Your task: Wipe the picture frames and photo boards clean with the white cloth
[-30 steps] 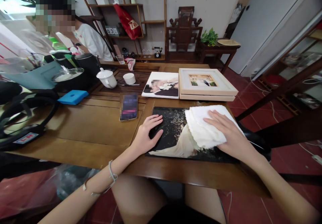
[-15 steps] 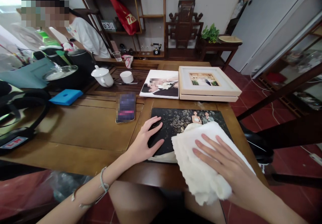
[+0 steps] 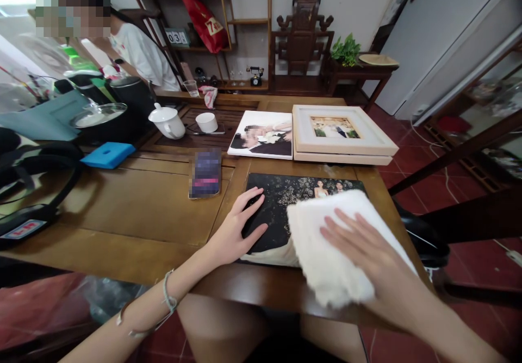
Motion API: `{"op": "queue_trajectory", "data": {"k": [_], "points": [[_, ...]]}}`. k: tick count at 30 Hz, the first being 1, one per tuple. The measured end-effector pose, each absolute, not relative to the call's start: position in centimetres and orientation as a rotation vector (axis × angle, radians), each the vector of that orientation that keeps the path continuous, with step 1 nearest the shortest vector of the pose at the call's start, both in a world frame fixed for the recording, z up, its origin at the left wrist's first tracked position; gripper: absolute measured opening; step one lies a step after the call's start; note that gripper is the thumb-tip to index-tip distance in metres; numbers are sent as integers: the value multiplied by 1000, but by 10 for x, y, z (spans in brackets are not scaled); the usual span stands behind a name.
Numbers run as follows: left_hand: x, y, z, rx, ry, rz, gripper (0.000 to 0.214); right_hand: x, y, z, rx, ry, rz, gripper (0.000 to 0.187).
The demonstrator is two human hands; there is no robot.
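A dark wedding photo panel (image 3: 271, 216) lies flat on the table near its front edge. My left hand (image 3: 242, 224) rests on the panel's left side, fingers spread, holding nothing. On the right half lies a folded white cloth (image 3: 318, 243), pressed against the photo by my right hand (image 3: 362, 243). That hand keeps hold of the cloth with its fingers laid along the top; the thumb is hidden. The cloth covers the panel's lower right and reaches past the near edge.
Behind the panel are a white-bordered photo (image 3: 261, 137) and stacked framed pictures (image 3: 302, 129). A phone (image 3: 206, 173), blue block (image 3: 108, 155), lidded white cup (image 3: 167, 122), small cup (image 3: 206, 123) and headphones (image 3: 44, 211) lie leftward. Another person (image 3: 142, 58) sits across the table (image 3: 155, 205).
My right hand and the cloth have shifted slightly right and away from me, showing more of the panel's lower middle. My left hand stays on the panel.
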State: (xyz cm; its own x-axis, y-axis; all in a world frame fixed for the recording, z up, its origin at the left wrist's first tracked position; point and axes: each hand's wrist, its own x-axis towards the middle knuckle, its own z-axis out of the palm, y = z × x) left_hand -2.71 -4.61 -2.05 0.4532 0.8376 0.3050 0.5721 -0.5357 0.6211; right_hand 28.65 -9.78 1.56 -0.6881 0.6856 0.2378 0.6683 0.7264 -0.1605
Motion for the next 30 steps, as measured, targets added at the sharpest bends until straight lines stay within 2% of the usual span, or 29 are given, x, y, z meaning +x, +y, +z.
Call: {"op": "queue_trajectory", "data": {"k": [4,8,13,16,22,25,30], "points": [[-26,-45,-20,2278,1175,784,59,275,-127,22,-956,-2737,152,83],[-26,-44,-19,2266,1179,775,59,296,-79,16,-1051,-2599,225,78],[-27,-42,-19,2257,1146,794,54,309,-24,3,-1263,-2418,56,75],[-27,-41,-20,2237,1145,804,49,287,-53,4,-1209,-2512,12,79],[-28,-39,-22,2231,1123,814,47,246,-122,11,-1004,-2648,132,75],[-28,-38,-22,2239,1114,829,47,263,-91,11,-1050,-2605,181,76],[-29,-38,-22,2256,1103,851,47,299,-20,5,-1349,-2367,33,75]]}}
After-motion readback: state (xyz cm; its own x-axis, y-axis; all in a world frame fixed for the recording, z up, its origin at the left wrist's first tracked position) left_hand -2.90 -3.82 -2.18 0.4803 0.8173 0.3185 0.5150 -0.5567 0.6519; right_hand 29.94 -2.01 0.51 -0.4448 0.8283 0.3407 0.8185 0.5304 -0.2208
